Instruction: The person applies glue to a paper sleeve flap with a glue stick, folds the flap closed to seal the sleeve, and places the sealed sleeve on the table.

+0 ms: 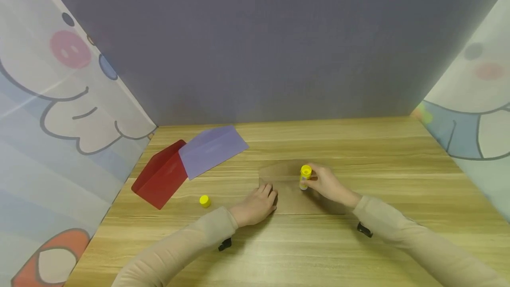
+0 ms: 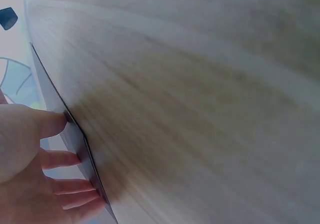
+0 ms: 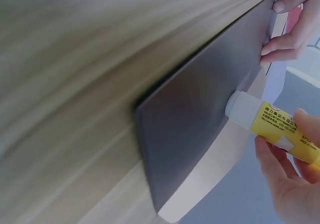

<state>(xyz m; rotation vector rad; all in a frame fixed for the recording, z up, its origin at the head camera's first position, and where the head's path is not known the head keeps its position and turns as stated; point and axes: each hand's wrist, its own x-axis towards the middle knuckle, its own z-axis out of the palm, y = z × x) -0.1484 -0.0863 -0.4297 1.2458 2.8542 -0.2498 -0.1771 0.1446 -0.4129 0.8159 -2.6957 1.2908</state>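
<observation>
A brown envelope (image 1: 288,202) lies on the table with its flap (image 1: 280,171) spread away from the person. My left hand (image 1: 256,205) rests on its left end, and in the left wrist view the thumb and fingertips press along the envelope's edge (image 2: 87,156). My right hand (image 1: 328,186) grips a yellow glue stick (image 1: 305,176) between thumb and fingers. The right wrist view shows the white end of the glue stick (image 3: 270,121) set against the envelope (image 3: 200,109), near the fold of the flap. The glue tip itself is hidden.
A yellow cap (image 1: 205,201) stands on the wooden table (image 1: 378,145) left of the left hand. Farther left lie a red envelope (image 1: 161,180) and a purple envelope (image 1: 211,152), overlapping. A grey panel (image 1: 279,48) rises behind the table; cartoon-printed sheets flank both sides.
</observation>
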